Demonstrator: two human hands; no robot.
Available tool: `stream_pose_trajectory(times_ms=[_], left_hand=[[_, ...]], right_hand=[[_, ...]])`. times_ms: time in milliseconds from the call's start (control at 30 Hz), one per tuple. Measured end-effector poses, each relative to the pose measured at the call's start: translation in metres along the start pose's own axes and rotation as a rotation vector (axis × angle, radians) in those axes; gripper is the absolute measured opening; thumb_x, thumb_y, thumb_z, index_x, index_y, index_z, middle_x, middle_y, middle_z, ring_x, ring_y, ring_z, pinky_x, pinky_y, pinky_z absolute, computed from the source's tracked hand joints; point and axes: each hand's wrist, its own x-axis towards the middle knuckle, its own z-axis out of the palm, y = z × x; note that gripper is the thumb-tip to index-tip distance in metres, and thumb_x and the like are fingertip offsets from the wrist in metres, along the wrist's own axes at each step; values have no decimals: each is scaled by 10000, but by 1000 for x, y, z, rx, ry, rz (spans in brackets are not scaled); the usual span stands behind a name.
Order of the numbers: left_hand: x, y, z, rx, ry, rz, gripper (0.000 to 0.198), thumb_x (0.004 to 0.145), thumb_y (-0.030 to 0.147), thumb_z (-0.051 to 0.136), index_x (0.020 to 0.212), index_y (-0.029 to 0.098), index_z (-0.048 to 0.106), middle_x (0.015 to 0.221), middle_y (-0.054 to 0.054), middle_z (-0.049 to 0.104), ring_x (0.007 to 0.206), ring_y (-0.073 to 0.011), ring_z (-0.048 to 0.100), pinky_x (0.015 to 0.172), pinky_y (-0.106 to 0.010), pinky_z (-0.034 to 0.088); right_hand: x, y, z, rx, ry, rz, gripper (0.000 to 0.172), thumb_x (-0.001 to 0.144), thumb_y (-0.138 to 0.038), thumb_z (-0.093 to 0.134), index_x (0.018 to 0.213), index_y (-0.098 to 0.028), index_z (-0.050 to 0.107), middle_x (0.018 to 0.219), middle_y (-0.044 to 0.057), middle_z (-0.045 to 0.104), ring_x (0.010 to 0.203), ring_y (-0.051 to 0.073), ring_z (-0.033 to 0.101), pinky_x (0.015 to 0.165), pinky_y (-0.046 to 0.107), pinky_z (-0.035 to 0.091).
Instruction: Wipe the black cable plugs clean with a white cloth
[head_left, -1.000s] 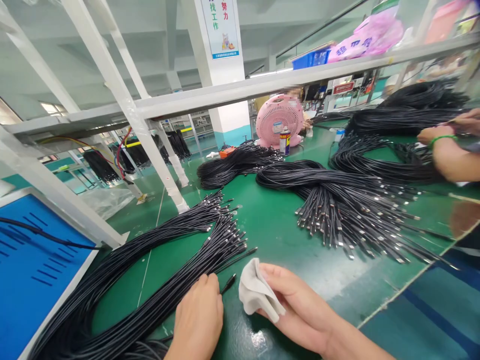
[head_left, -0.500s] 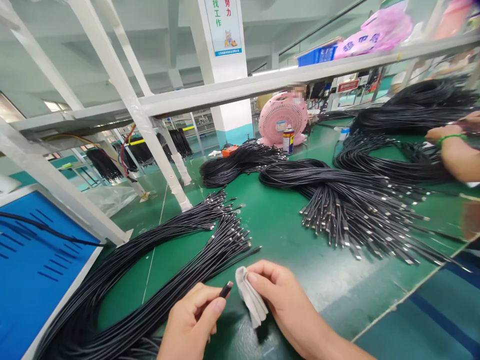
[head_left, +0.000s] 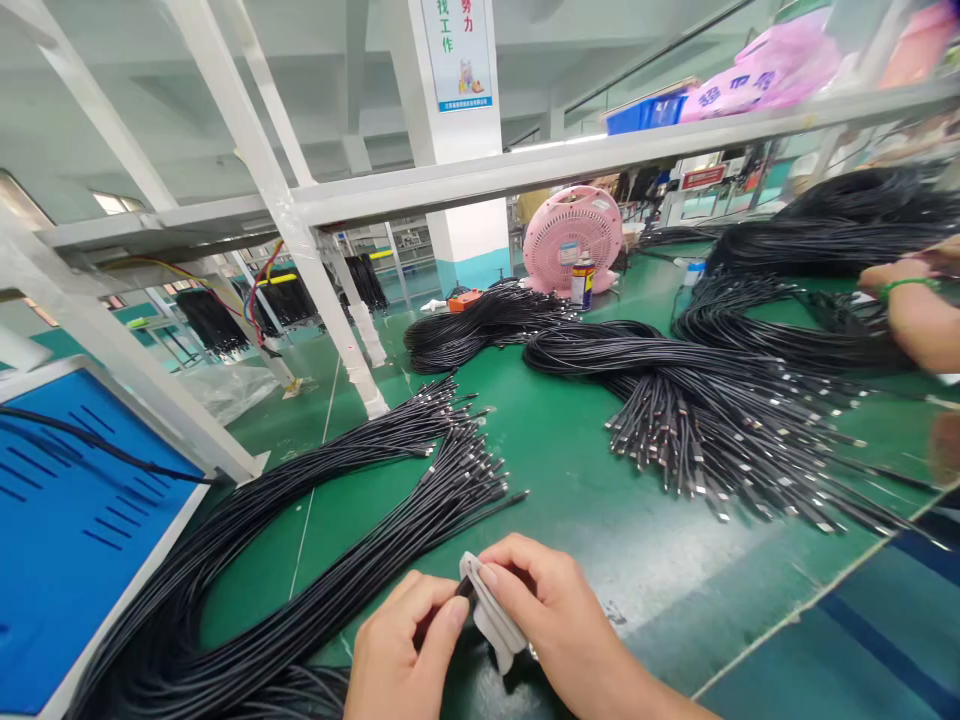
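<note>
Near the bottom centre, my left hand [head_left: 411,640] pinches a black cable connector [head_left: 464,587] between thumb and fingers. My right hand [head_left: 551,605] grips a folded whitish cloth [head_left: 491,620], which touches the connector's tip and hides it. Just beyond my hands and to the left, a curved bundle of black cables [head_left: 330,560] lies on the green table [head_left: 559,450], its connector ends pointing right. Another cable bundle [head_left: 697,400] with many metal-tipped connectors spreads over the table at centre right.
A blue box [head_left: 82,520] stands at the left beside white frame posts [head_left: 341,320]. At the back are a pink fan [head_left: 574,240], a spray can [head_left: 582,282] and more cables [head_left: 480,325]. Another person's hand [head_left: 900,280] with a green band is at far right.
My two hands have come together, and the cloth has moved onto the connector's tip, which was bare before. The view has shifted slightly.
</note>
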Motion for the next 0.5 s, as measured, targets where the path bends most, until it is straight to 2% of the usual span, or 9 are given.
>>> stream_pose_trajectory(times_ms=[67,133,233,333,400,500], left_hand=[[0,-1,1,67,-3,46,259,867,332,420,720,225,604,682,27,563,642,-104,547,604,-184,419],[-1,-3,4,147,45,123,225,870,298,429,738,227,596,677,35,558,626,-90,551,588,-165,423],[-4,-8,9,317,251,314,134,864,258,458,870,233,589,692,36,562,605,-81,570,556,-147,429],[-7,-12,12,514,450,475,135,871,237,462,928,230,584,666,36,564,542,-80,569,527,-158,419],[-8,-13,11,549,521,501,136,878,234,460,914,213,589,644,34,559,526,-73,564,533,-156,414],[-8,-12,11,497,534,482,138,879,246,465,919,193,586,657,31,561,557,-61,576,562,-135,417]], right_hand=[[1,0,0,-6,-11,6,283,833,-321,476,702,-108,610,666,30,558,633,130,472,578,224,379],[3,0,1,-3,-14,15,286,832,-322,471,691,-108,598,658,27,545,632,131,461,575,223,374],[3,-1,4,32,-1,23,294,830,-337,474,683,-108,586,661,29,541,632,133,458,574,224,375],[1,1,7,67,-2,22,300,833,-347,475,696,-106,589,674,36,551,639,138,466,582,229,382],[0,3,8,79,-4,27,301,831,-355,481,712,-102,595,680,39,552,644,140,465,588,233,381],[1,5,7,150,19,96,310,805,-382,512,684,-102,571,642,21,510,609,126,431,556,224,363]])
